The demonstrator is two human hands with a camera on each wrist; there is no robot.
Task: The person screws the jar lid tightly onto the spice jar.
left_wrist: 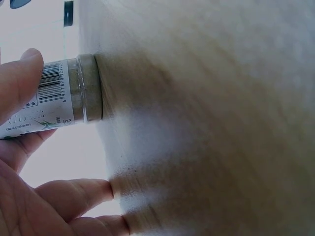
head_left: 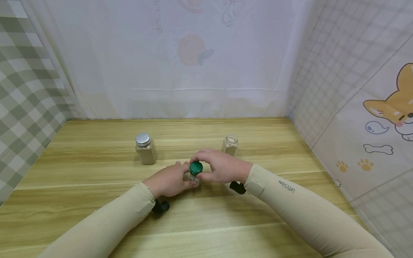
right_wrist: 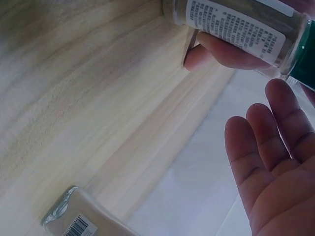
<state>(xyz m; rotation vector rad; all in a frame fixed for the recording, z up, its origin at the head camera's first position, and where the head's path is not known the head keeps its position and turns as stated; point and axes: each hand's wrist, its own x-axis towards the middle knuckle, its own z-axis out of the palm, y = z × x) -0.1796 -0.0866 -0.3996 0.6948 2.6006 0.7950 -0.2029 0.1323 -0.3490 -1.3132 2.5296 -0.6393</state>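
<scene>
A small seasoning jar (head_left: 194, 180) with a green cap (head_left: 196, 167) stands upright on the wooden table between the two hands. My left hand (head_left: 171, 180) grips its body with the thumb and a finger. In the left wrist view the jar (left_wrist: 54, 96) shows a white barcode label and brownish contents, and two other fingertips touch the table. From the right, my right hand (head_left: 222, 166) pinches the cap between thumb and index finger. Its other fingers (right_wrist: 246, 147) are spread off the jar in the right wrist view, where the cap (right_wrist: 306, 56) is partly cut off.
Behind on the left stands a square jar (head_left: 146, 152) with a silver lid. An uncapped square jar (head_left: 229, 145) is just behind the right hand, which partly hides it. Black wrist devices (head_left: 238, 187) sit under both wrists. Fabric curtains (head_left: 187, 79) border the table's back and sides.
</scene>
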